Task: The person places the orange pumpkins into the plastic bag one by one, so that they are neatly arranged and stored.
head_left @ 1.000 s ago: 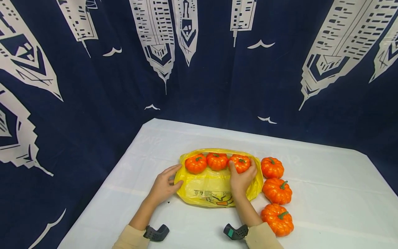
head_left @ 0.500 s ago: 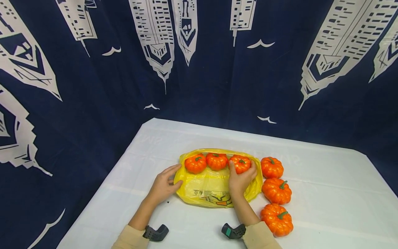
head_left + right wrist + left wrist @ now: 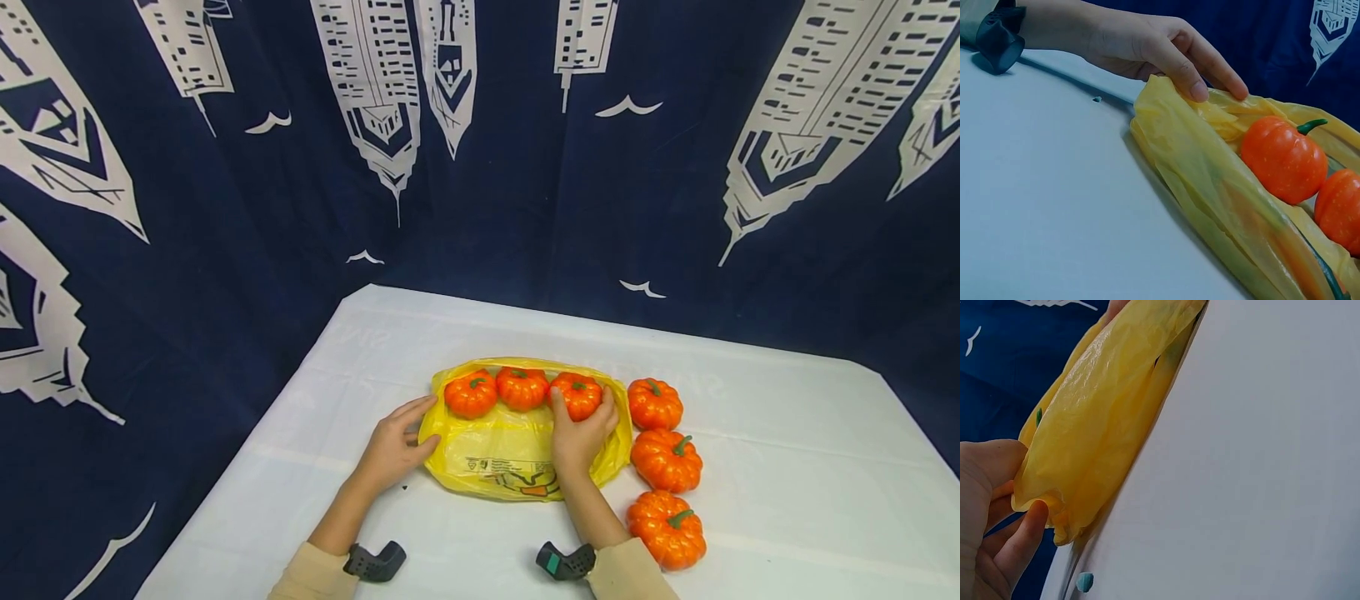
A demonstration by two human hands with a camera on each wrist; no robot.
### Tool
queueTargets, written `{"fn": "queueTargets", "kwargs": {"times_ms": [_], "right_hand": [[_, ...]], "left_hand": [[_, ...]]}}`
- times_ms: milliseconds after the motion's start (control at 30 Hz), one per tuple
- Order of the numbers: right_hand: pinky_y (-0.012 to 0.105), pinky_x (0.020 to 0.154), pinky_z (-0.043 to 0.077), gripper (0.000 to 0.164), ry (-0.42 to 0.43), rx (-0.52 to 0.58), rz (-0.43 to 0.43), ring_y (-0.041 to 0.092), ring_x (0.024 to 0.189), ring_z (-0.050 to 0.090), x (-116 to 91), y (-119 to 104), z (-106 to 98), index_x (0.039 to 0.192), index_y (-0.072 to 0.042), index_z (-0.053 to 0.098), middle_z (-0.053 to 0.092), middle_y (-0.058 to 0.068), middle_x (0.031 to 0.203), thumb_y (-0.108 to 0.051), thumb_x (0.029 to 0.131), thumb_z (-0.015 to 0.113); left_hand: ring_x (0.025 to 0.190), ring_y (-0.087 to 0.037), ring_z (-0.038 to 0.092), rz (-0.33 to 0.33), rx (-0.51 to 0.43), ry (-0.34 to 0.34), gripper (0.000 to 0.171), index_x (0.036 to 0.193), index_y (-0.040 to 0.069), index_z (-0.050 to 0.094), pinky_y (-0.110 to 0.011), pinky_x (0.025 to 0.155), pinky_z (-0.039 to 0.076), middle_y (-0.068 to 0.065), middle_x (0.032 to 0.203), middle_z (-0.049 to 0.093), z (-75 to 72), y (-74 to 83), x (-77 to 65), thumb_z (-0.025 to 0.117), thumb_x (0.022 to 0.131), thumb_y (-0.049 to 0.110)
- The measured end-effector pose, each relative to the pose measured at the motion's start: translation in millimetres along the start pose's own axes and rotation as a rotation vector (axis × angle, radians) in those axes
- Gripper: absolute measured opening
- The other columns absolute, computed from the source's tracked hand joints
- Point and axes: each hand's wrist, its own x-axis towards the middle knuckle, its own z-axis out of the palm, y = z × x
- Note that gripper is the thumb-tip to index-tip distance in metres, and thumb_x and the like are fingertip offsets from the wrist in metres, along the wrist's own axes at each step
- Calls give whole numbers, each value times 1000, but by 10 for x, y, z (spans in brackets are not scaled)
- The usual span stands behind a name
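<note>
A yellow plastic bag lies mouth-up on the white table, three small orange pumpkins inside along its far side. The left one and the middle one sit side by side. My right hand grips the right-hand pumpkin, thumb on its left and fingers round its far right. At the bag's left end, my left hand holds the rim. In the left wrist view its thumb goes over the edge and a finger touches the outside.
Outside the bag, three more orange pumpkins with green stems stand in a column at its right: a far one, a middle one and a near one. A dark blue printed curtain hangs behind the table.
The right hand and the pumpkin it grips have shifted very slightly left, closer to the middle pumpkin. The left hand keeps its place on the bag's rim.
</note>
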Motion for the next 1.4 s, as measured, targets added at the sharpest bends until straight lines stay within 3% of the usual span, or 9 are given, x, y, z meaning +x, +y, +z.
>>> {"fn": "queueTargets", "kwargs": {"times_ms": [367,767,1100,1400], "right_hand": [[47,118,23,78,-49,-2,2,38,137,29,-28,-111,-110,148,-3,33,29,21,148,-27,87,75],[44,118,25,73,-112,116,4,34,138,31,-81,-272,-316,147,-1,36,35,18,148,-24,89,73],[40,118,25,72,-171,171,-43,28,136,34,-126,-432,-531,147,0,36,39,16,147,-23,90,72],[37,119,22,67,-238,130,-108,25,136,35,-95,-517,-761,145,0,40,41,13,146,-20,90,72]], "left_hand": [[109,-34,63,1,16,15,57,137,0,54,-26,80,58,-19,141,49,18,-15,2,72,84,0],[104,-32,66,20,-12,-2,58,138,-2,52,-24,79,58,-18,142,48,19,-30,7,72,84,-2],[104,-31,66,12,-1,5,58,138,-1,53,-24,79,58,-18,142,48,18,-29,1,72,83,-2],[105,-31,65,11,-8,6,57,138,0,53,-26,79,59,-18,141,49,25,-29,3,72,84,-1]]}}
